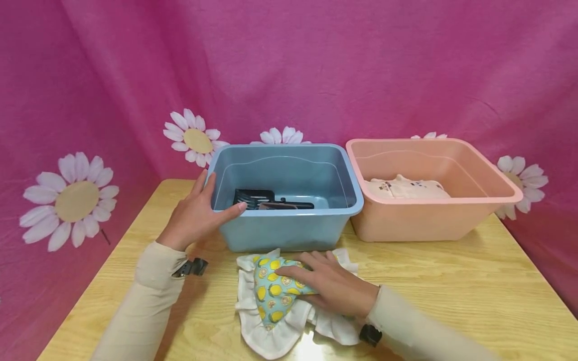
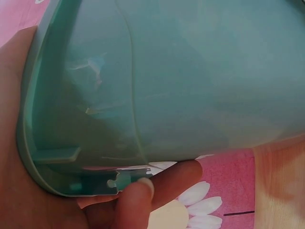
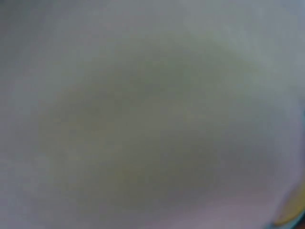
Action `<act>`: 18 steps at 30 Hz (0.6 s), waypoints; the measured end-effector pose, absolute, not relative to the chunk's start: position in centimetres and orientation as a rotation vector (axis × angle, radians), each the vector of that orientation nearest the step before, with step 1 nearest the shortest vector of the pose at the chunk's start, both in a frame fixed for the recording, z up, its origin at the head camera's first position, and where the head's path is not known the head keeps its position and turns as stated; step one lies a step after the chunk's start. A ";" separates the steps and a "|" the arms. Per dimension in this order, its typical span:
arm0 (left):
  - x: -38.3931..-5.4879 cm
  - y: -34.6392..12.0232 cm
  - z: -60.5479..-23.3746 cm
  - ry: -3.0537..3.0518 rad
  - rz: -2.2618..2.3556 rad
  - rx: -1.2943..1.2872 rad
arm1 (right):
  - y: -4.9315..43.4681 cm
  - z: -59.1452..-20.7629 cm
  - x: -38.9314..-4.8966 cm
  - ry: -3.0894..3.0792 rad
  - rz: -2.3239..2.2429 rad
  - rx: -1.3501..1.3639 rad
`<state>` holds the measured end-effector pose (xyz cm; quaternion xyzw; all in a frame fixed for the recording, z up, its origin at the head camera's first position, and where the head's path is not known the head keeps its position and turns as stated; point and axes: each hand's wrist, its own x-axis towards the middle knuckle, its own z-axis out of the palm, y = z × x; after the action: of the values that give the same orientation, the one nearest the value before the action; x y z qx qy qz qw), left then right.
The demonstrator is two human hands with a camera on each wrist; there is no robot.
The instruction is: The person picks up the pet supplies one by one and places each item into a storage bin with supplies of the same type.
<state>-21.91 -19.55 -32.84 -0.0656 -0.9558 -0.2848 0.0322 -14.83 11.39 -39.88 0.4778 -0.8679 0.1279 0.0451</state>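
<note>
On the near side of the table lies a bunched lemon-print cloth (image 1: 274, 291) with white ruffled edges. My right hand (image 1: 331, 283) lies over its right part and holds a fold between thumb and fingers. The right wrist view is mostly a pale blur, with a bit of yellow at its lower right corner. My left hand (image 1: 198, 213) grips the front left corner of a blue plastic bin (image 1: 282, 230), its thumb over the front rim. In the left wrist view, fingers (image 2: 136, 202) bend beneath the rim. A black slotted turner (image 1: 255, 195) lies inside the bin.
A peach-coloured bin (image 1: 413, 220) stands right beside the blue one and holds a cream cloth (image 1: 406, 188) with small dark prints. The wooden table (image 1: 460, 281) meets a pink curtain (image 1: 280, 65) printed with daisies at the back and sides.
</note>
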 end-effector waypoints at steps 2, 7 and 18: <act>-21.9 -19.5 -32.8 -2.945 -0.879 -0.196 | 11.8 -39.5 -14.8 -2.628 0.389 1.464; -22.2 -19.5 -32.7 -2.937 -0.871 -0.201 | 13.1 -38.4 -15.0 -2.566 0.395 1.468; -22.0 -19.6 -33.0 -2.933 -0.869 -0.200 | 16.0 -35.5 -14.0 -2.582 0.376 1.361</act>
<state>-21.97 -19.64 -32.98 -0.0650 -0.9560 -0.2834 0.0380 -13.99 15.96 -35.48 0.4603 -0.8730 0.1270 0.0992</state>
